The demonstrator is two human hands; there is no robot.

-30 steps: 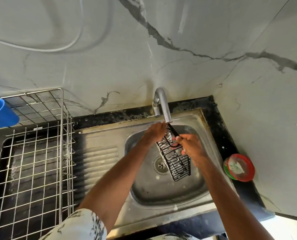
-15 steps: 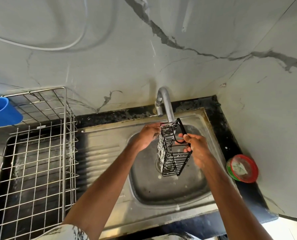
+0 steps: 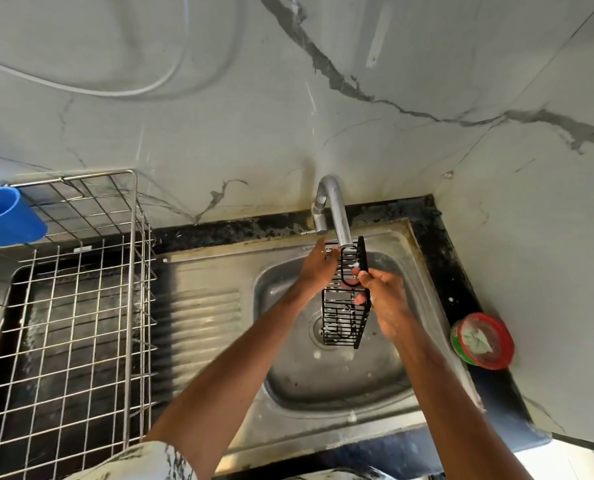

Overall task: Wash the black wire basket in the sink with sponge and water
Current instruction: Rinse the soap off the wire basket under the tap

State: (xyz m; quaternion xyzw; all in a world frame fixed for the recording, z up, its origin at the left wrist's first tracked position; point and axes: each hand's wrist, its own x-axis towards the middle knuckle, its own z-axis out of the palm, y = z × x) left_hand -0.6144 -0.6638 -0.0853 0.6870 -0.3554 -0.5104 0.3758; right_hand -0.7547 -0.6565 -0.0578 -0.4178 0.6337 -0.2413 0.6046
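Landmark: the curved steel tap (image 3: pixel 337 213), rising from the back rim of the sink (image 3: pixel 323 386).
Black wire basket (image 3: pixel 346 317): held on end in the air just below the tap's spout, its top touching or nearly touching the spout and its lower end hanging over the drain (image 3: pixel 318 329). White flecks of foam cling to its wires.
My left hand (image 3: pixel 318 268): just left of the spout, fingers curled onto the basket's upper left edge. Their tips are hidden behind the wires.
My right hand (image 3: pixel 382 299): below and right of the spout, thumb and fingers pinching the basket's right side frame.
Sink surface: stainless steel, dull and stained, with pale foam spots in the bowl under the tap.
Draining board (image 3: pixel 205 317): ridged steel, left of the tap.
Wire dish rack (image 3: pixel 81 306): well left of the tap, past the draining board, with a blue plastic holder (image 3: pixel 8 216) hooked on its far corner.
Counter (image 3: pixel 444 265): black, speckled and grimy, running behind and to the right of the tap.
Red-rimmed tub (image 3: pixel 482 341): on the counter well right of the tap, holding pale paste.
Wall (image 3: pixel 323 98): white marble-look panels with dark grey veins, behind and right of the tap, meeting in a corner.
White hose (image 3: pixel 115 93): looping across the wall up and left of the tap.
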